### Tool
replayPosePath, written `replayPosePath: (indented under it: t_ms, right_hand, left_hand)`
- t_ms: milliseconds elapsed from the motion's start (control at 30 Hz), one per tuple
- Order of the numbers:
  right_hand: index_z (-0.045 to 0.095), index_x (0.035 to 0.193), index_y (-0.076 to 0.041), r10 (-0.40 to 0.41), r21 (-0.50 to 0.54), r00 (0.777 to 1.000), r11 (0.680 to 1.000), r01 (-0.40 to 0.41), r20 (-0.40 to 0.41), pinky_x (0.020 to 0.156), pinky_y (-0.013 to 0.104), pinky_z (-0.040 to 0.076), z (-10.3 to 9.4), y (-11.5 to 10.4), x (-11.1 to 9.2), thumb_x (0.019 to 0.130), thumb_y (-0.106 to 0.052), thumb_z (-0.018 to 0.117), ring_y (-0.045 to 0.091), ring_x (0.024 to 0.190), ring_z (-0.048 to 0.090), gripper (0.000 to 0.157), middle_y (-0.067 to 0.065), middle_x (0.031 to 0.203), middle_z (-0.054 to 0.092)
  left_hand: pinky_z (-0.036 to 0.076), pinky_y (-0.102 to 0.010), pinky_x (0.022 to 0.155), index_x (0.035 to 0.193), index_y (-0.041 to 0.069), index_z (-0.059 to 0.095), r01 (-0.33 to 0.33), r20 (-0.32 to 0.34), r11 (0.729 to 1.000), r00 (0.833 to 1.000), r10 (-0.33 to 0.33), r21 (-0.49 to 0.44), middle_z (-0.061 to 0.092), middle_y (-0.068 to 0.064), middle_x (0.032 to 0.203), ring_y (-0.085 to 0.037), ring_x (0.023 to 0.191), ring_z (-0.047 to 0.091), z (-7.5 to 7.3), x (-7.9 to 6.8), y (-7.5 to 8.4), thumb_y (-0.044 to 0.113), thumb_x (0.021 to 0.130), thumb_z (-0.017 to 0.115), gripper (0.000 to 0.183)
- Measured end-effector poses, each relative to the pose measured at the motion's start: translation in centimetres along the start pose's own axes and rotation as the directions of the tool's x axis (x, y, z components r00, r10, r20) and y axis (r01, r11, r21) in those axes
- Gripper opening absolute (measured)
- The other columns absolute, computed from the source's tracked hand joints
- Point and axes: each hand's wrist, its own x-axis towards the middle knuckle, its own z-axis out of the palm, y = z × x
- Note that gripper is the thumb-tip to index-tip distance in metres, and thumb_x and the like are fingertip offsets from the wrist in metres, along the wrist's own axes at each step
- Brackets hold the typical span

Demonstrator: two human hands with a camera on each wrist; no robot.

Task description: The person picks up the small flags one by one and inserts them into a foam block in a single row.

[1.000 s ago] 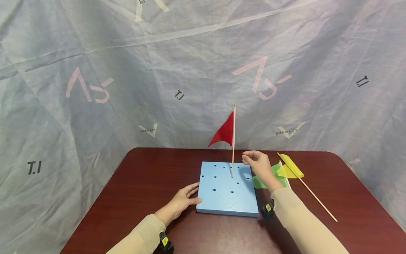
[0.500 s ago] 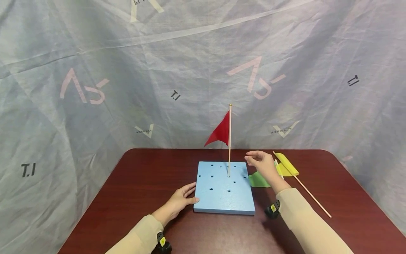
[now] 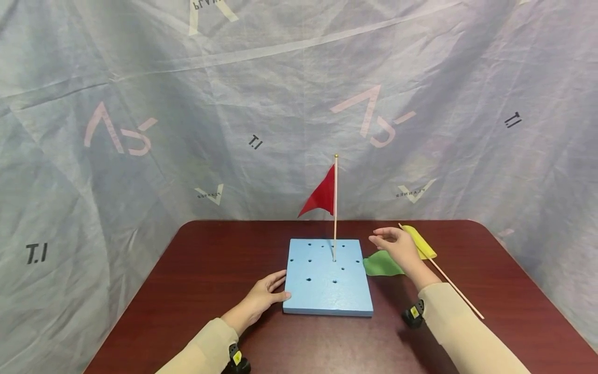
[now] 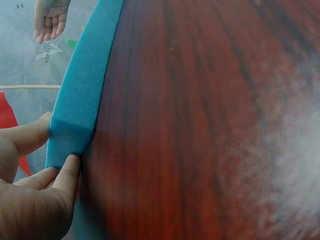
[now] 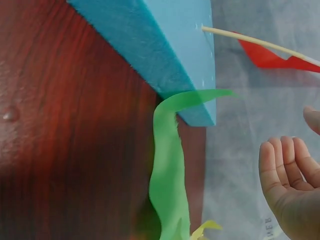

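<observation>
A light blue square board (image 3: pixel 328 291) with several holes lies on the table, and a red triangular flag (image 3: pixel 321 195) stands upright in one hole. My left hand (image 3: pixel 263 298) touches the board's left edge, its thumb at the top edge and its fingers along the side. In the left wrist view the fingertips (image 4: pixel 71 162) meet the board's side. My right hand (image 3: pixel 397 246) holds nothing, fingers bent loosely in the air above a green flag (image 3: pixel 384 264). That flag's cloth reaches the board's right edge and overlaps it in the right wrist view; the hand and forearm hide its stick.
Beyond the right hand a yellow flag (image 3: pixel 420 241) lies on the table, its wooden stick (image 3: pixel 458 289) slanting toward the front right. The dark red table (image 3: pixel 219 259) ends at the back before a grey printed cloth (image 3: pixel 280 104).
My right hand has drawn away from the red flag, to the right over the green flag. The left hand stays at the board's edge. The whole view has shifted slightly.
</observation>
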Motion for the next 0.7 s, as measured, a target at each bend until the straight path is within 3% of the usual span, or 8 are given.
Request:
replayPosePath:
  t_ms: [167,533,700]
  right_hand:
    - [0.062,0.124,-0.004,0.023,-0.001,1.0,1.0,-0.023,0.007,0.081,0.027,0.052,-0.3,0.6,-0.5,0.088,-0.046,0.069,0.027,0.099,0.069,0.056,0.016,0.117,0.065]
    - [0.062,0.122,-0.004,0.096,-0.047,0.995,0.994,-0.095,0.005,0.079,0.027,0.049,-2.1,1.5,-1.7,0.086,-0.052,0.067,0.03,0.118,0.055,0.06,0.019,0.133,0.056]
    - [0.063,0.121,0.001,0.101,-0.071,0.995,0.992,-0.101,-0.009,0.075,0.023,0.048,-2.3,1.9,-2.1,0.088,-0.043,0.07,0.024,0.105,0.059,0.055,0.018,0.119,0.063]
  left_hand:
    - [0.039,-0.048,0.107,0.149,0.001,0.034,-0.004,0.0,1.0,1.0,0.004,0.005,0.034,-0.023,0.153,-0.039,0.143,0.031,0.0,-0.1,0.0,0.015,0.088,0.072,0.073]
    - [0.038,-0.049,0.108,0.149,0.003,0.034,0.004,0.015,1.0,1.0,-0.004,-0.01,0.034,-0.022,0.154,-0.037,0.143,0.03,0.0,0.1,-0.1,0.016,0.088,0.072,0.073]
    - [0.039,-0.049,0.107,0.149,0.002,0.034,0.007,0.008,1.0,1.0,-0.007,-0.003,0.034,-0.023,0.153,-0.038,0.143,0.031,-0.1,0.0,0.1,0.015,0.088,0.072,0.073]
